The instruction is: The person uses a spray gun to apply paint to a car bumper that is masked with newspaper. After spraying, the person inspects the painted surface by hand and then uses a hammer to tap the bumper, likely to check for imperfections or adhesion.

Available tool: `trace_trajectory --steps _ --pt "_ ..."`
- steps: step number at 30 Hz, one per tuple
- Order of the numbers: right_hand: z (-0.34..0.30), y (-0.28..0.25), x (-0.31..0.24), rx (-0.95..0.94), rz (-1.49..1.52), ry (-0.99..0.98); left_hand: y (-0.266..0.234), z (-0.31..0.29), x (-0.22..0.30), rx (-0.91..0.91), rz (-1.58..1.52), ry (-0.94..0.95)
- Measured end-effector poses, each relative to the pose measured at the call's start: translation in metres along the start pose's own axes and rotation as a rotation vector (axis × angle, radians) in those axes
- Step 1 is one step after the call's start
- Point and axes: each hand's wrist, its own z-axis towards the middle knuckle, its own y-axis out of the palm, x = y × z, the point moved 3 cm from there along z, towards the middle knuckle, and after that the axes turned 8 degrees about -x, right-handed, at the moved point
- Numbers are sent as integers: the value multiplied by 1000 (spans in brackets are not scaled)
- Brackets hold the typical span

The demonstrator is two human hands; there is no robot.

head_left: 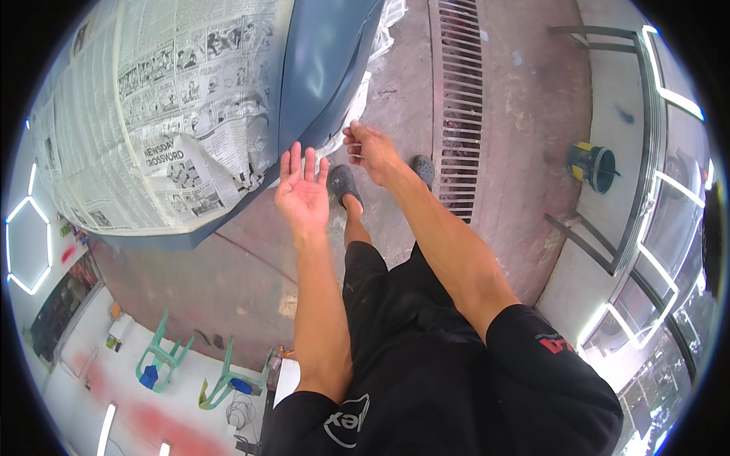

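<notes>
Newspaper (198, 83) already covered the broad left expanse, while the glossy blue-grey panel (318, 68) to its right remained bare. From where I stood, the person's left hand (304, 199) hung open near it, palm up, empty; the right hand (372, 153) curled by the panel's edge, its grip nearly closed, contents and remaining work impossible to tell.
</notes>
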Motion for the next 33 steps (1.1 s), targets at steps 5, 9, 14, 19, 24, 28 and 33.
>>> trace_trajectory --steps 5,9,14,19,24,28,33 --pt "-32 -70 19 128 -157 4 -68 -36 -2 27 371 -178" --pt "-73 -218 78 157 -364 -6 -144 -102 -29 93 1001 -519" --pt "-177 -306 108 341 -1171 154 -184 -204 -62 -174 1591 -861" --pt "-243 -333 135 237 -604 406 -114 -218 -84 -361 1895 -929" --pt "-254 -317 85 34 -513 428 -86 -228 -109 -412 2044 -933" --pt "-249 -354 79 -30 -681 436 -83 -237 -143 -566 2149 -838" --pt "-260 -367 45 -121 -810 473 -33 -274 -180 -567 2203 -769"
